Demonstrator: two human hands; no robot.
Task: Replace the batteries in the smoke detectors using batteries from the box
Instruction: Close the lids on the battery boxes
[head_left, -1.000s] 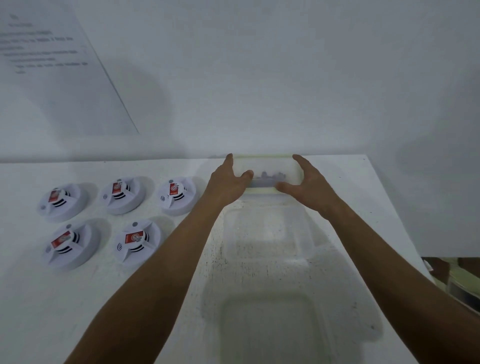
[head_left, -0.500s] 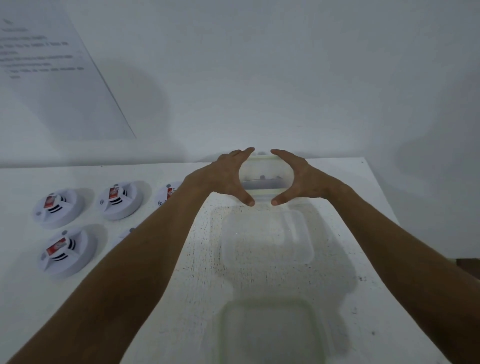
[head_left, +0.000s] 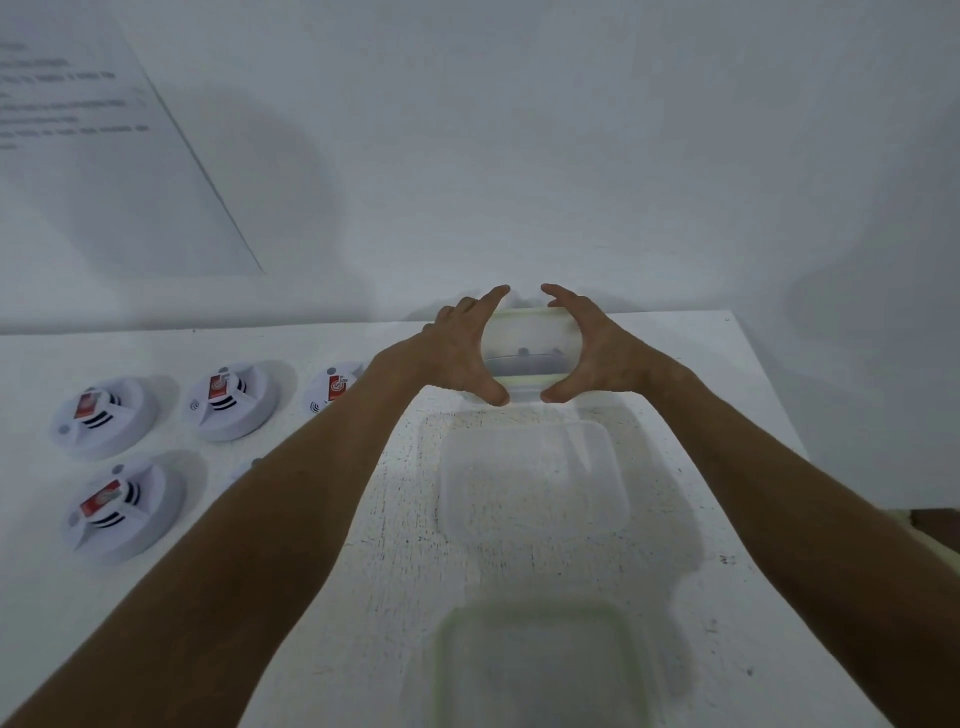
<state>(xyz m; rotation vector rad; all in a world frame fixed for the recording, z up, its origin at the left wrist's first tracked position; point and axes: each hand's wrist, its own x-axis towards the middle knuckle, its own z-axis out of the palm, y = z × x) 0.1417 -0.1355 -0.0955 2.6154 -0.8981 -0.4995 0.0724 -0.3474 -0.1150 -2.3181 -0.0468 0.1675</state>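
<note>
A clear plastic box (head_left: 529, 349) with a pale green lid rim stands at the far edge of the white table; dark batteries show dimly inside. My left hand (head_left: 460, 353) grips its left side and my right hand (head_left: 589, 353) grips its right side, thumbs on the near rim and fingers over the far rim. Several white round smoke detectors with red labels lie on the left: one (head_left: 101, 415), another (head_left: 228, 397), a third (head_left: 111, 512), and one (head_left: 332, 389) partly hidden by my left forearm.
A clear empty container (head_left: 530, 478) sits just in front of the box, and a second green-rimmed container (head_left: 535, 670) lies at the near edge. The white table (head_left: 400, 545) ends at the right (head_left: 769, 395). A printed sheet (head_left: 93, 135) hangs on the wall.
Both hands shifted from the box's near corners to wrap around its sides, fingers curling over the far rim. The view moved slightly right, hiding one more detector behind my left arm.
</note>
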